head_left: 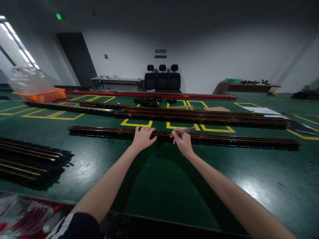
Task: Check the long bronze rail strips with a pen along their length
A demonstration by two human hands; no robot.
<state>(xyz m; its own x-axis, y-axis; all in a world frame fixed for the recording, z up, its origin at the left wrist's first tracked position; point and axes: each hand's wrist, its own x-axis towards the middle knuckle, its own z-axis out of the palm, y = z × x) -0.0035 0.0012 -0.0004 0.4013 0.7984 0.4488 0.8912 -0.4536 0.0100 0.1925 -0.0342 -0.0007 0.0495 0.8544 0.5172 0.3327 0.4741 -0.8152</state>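
With my right hand (pixel 183 142) gripping a pen (pixel 187 129) and left hand (pixel 143 138) spread, ungripping, on the strip (pixel 239 140), I judge work underway, completed extent unclear.

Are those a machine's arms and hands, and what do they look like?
No, they are a person's. The left hand and right hand wear no gloves, and no watch or band shows at either wrist. The left arm has a short, dark sleeve with white striping; the right arm is bare as far as it shows.
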